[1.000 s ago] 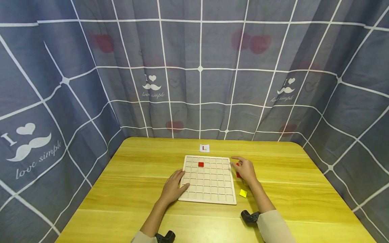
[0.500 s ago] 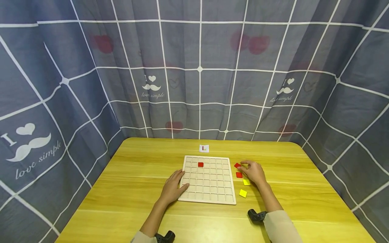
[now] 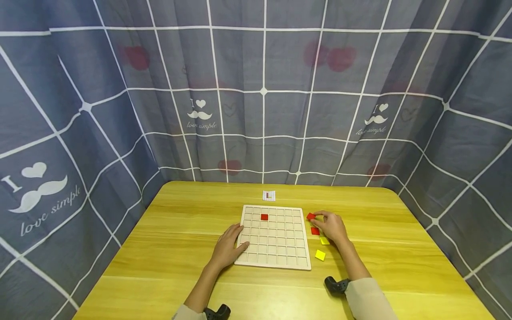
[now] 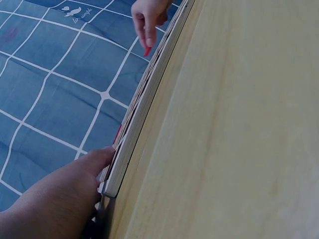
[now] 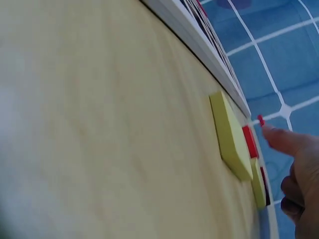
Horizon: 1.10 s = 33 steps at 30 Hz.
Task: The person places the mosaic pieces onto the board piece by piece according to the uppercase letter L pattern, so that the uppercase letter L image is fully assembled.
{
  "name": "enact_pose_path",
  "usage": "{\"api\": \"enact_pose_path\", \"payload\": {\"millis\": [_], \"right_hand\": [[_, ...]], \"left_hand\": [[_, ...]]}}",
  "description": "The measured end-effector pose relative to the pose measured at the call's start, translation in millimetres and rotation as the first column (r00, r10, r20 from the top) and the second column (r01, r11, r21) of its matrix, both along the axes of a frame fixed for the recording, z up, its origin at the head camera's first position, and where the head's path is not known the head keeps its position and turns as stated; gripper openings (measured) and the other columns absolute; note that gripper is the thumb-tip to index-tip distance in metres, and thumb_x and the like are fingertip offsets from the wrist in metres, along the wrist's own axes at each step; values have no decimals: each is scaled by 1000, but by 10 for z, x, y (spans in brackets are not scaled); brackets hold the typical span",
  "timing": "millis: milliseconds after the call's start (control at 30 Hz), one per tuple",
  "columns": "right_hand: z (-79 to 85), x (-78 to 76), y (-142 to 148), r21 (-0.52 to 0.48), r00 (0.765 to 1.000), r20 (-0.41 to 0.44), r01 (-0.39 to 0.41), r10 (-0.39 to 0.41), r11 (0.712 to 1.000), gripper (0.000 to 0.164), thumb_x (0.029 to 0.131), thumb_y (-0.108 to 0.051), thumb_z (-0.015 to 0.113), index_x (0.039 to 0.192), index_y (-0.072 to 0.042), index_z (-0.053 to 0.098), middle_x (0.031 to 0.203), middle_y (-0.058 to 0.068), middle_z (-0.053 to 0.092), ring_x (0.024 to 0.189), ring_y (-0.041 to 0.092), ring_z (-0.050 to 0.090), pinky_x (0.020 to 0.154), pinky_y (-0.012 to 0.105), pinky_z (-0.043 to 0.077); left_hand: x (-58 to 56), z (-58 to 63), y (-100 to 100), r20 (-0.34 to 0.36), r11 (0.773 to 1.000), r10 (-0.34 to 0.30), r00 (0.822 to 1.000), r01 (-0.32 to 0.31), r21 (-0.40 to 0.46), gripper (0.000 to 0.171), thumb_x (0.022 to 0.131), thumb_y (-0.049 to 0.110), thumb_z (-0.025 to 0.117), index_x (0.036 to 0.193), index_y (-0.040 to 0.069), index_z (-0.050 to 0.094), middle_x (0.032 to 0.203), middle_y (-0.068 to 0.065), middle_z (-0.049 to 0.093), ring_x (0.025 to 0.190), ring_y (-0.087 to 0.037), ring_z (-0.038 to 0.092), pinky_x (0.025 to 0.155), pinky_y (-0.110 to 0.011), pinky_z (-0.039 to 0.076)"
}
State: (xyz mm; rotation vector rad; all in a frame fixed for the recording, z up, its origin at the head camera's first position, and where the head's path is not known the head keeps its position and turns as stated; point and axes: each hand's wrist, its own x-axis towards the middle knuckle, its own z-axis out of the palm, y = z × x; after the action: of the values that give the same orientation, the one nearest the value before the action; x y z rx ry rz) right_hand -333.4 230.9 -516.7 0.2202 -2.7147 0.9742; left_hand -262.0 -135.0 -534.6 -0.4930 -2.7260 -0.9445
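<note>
Curtain, blue-grey w/ white grid lines, closes off far, left & right sides, prob. as a screen. Table, wood-grain, in front of it. Board, gridded, lies flat mid-table, prob. so both hands reach it. Left hand: fingers loosely spread along left rim, thumb over near-left cells, prob. to stop it sliding. Right hand: just off board's far-right corner, thumb + fingertips pinching a red tile, tilted, apparently clear of table; tip grip prob. leaves most of its face free. Exact finger count unclear. Card, w/ small gridded print incl. red mark, lies just beyond board's far edge, prob. for easy viewing. Second red tile sits in board, 2nd row from far edge, 3rd col. from left. Third red tile on table just right of board; yellow tile & nearest yellow tile follow toward the person, prob. for right-hand reach.
</note>
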Motion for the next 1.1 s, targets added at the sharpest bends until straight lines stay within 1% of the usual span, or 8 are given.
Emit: {"api": "enact_pose_path", "payload": {"millis": [133, 233, 400, 600, 700, 833, 1000, 1100], "right_hand": [[67, 22, -151, -54, 996, -59, -66, 63, 996, 29, 81, -30, 72, 103, -12, 71, 50, -4, 30, 43, 9, 22, 40, 23, 21], [92, 32, -296, -76, 992, -59, -117, 113, 990, 27, 81, -28, 72, 103, -14, 71, 49, -5, 29, 42, 7, 21, 40, 21, 20], [62, 48, -575, -78, 980, -43, -195, 192, 978, 26, 79, -27, 74, 102, -16, 71, 49, -6, 29, 44, 7, 21, 41, 20, 18], [17, 64, -919, -74, 955, -61, -295, 290, 953, 26, 78, -27, 74, 101, -16, 72, 48, -9, 27, 44, 5, 20, 41, 20, 18], [7, 49, -1064, -75, 946, -78, -321, 315, 944, 26, 79, -27, 73, 103, -15, 71, 46, -10, 28, 43, 3, 19, 40, 20, 19], [-7, 17, -1206, -81, 943, -72, -330, 325, 940, 27, 80, -26, 73, 105, -14, 71, 46, -10, 28, 42, 2, 19, 38, 19, 20], [-34, -2, -1298, -100, 939, -60, -343, 339, 934, 28, 80, -25, 72, 105, -11, 70, 46, -9, 30, 41, 3, 20, 38, 19, 21], [-41, -1, -1323, -89, 939, -47, -345, 342, 934, 28, 82, -24, 71, 105, -10, 70, 46, -9, 31, 40, 4, 21, 38, 18, 23]], "left_hand": [[3, -3, -1, 4, 1000, 3, 1000, -3, 3, 59, 88, 38, 60, 134, 4, 46, 141, -15, 39, 131, -34, 30, 102, -55, 26], [-7, -8, -2, -2, 1000, 6, 1000, -6, -5, 60, 87, 38, 60, 135, 4, 46, 141, -15, 39, 131, -34, 30, 102, -54, 27], [-3, -4, -1, -4, 1000, 1, 1000, -1, -4, 59, 88, 38, 59, 134, 3, 46, 140, -16, 39, 131, -35, 30, 102, -55, 26], [12, 5, 2, 0, 1000, 1, 1000, -1, -6, 59, 88, 37, 59, 134, 3, 46, 140, -16, 39, 131, -35, 31, 102, -56, 26], [14, 2, 4, 1, 1000, 3, 1000, -3, -4, 59, 88, 37, 59, 134, 3, 46, 140, -16, 39, 131, -35, 31, 101, -56, 26], [15, 0, 4, 8, 1000, 5, 1000, -5, -6, 59, 88, 38, 59, 134, 4, 46, 140, -15, 39, 131, -34, 31, 102, -55, 27], [5, -2, 1, 6, 1000, 6, 1000, -6, -11, 60, 88, 39, 58, 134, 3, 46, 140, -16, 40, 131, -35, 31, 102, -55, 26], [14, 5, 2, 0, 1000, 3, 1000, -3, -2, 59, 88, 37, 59, 134, 2, 46, 140, -17, 40, 131, -36, 31, 101, -56, 26]]}}
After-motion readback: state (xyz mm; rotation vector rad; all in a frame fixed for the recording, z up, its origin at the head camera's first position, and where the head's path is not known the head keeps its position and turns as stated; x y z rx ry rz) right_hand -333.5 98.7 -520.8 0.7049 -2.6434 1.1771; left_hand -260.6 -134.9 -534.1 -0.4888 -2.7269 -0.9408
